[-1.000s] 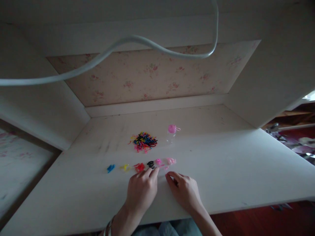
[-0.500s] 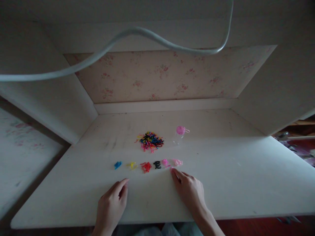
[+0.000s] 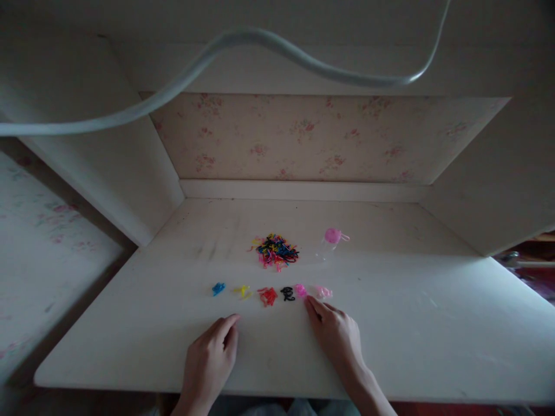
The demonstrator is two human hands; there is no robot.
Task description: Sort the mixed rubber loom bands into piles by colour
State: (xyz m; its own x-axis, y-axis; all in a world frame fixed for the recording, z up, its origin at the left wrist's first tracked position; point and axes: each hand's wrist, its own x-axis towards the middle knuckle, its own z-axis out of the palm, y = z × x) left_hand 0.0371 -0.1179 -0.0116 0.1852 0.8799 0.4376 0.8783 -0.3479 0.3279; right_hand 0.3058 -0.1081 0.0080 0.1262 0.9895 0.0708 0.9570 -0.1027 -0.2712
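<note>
Small rubber bands lie on the white desktop in a row of colour groups: blue [image 3: 218, 289], yellow [image 3: 243, 291], red [image 3: 267, 297], black [image 3: 287, 293], bright pink [image 3: 300, 290] and pale pink [image 3: 324, 292]. My right hand [image 3: 336, 332] is closed in a pinch, its fingertips against the lower edge of the bright pink group, where a bit of pink shows. My left hand [image 3: 212, 355] rests on the desk below the yellow and red groups, fingers curled and thumb against the index finger, nothing visible in it. Behind the row sits a mixed heap of rubber bands [image 3: 276, 252].
A clear container with a pink lid [image 3: 333, 235] and loop stands right of the heap. The white desk [image 3: 411, 329] has side panels and a flowered back wall [image 3: 281, 138]. A white cable [image 3: 260, 37] hangs across the top of the view.
My right fingertips have moved in against the bright pink group, and its trailing strand now lies closer in. My left hand keeps its closed pose. The whole view has shifted slightly.
</note>
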